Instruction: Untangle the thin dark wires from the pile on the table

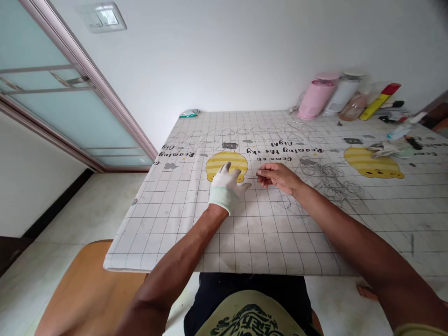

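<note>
My left hand [227,183] wears a white glove with a pale green cuff. Its fingers are spread over a yellow striped bear printed on the checked tablecloth [175,235]. To its right, my bare right hand [276,177] is closed, thumb and index finger pinched together at the tips. Whatever lies in that pinch is too small to make out. Beside my right wrist, a loose tangle of thin dark thread or wire [331,182] spreads over the cloth, partly behind the forearm. More thin strands [234,130] run in loops across the far part of the tablecloth.
Along the back wall at right stand a pink cylinder [316,99], a white cylinder [342,95], a clear bottle [353,107] and a yellow-red box [380,101]. A crumpled glove [388,149] lies at right. A small packet [189,113] rests at the far left corner. A wooden chair [91,289] stands at left.
</note>
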{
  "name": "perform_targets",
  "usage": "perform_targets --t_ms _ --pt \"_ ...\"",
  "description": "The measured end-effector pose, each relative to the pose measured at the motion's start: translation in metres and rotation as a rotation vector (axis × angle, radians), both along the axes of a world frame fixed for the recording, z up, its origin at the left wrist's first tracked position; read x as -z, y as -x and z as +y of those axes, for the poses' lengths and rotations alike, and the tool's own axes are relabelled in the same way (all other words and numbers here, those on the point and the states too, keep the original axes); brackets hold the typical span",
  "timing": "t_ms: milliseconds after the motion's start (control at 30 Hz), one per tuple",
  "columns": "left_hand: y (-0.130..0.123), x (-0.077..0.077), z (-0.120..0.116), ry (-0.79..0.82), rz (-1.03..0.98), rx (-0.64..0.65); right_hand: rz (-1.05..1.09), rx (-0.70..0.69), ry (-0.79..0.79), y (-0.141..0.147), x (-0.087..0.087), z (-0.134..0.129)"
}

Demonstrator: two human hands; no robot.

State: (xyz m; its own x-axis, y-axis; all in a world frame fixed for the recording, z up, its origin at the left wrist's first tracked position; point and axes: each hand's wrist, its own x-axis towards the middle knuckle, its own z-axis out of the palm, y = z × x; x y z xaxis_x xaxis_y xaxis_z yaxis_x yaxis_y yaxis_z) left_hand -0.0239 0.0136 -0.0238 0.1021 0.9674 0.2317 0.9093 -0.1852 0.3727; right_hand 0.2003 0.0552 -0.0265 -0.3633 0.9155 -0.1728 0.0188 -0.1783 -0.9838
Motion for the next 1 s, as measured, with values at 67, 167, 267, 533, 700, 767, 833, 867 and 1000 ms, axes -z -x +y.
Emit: perform_targets --t_ms 67,167,267,533,700,767,833,867,1000 --pt "-0.003 -0.002 -0.002 -0.008 -0.014 -0.006 -0.045 0.03 0.003 -0.009 0.001 0.012" --pt "-0.012 0.002 -0.007 0.05 -0.011 0.066 -0.114 0.08 -0.002 -0.02 0.002 0.035" --pt "-0.024 0.011 -0.011 0.085 0.014 0.175 -0.18 0.118 -0.014 -0.028 0.005 0.059" --pt "-0.029 0.022 -0.008 0.097 0.007 0.191 -0.268 0.136 -0.016 -0.018 0.008 0.116" --pt "-0.028 0.018 -0.008 0.131 0.023 0.205 -0.313 0.12 -0.012 -0.002 0.005 0.145" --pt "-0.028 0.016 -0.008 0.142 0.028 0.209 -0.327 0.118 -0.011 0.004 0.003 0.154" --pt "-0.027 0.014 -0.008 0.142 0.031 0.205 -0.349 0.109 -0.013 0.009 0.001 0.162" --pt "-0.027 0.014 -0.008 0.142 0.034 0.202 -0.362 0.1 -0.012 0.01 0.001 0.165" --pt "-0.027 0.014 -0.007 0.161 0.049 0.195 -0.411 0.039 -0.001 0.012 -0.001 0.172"
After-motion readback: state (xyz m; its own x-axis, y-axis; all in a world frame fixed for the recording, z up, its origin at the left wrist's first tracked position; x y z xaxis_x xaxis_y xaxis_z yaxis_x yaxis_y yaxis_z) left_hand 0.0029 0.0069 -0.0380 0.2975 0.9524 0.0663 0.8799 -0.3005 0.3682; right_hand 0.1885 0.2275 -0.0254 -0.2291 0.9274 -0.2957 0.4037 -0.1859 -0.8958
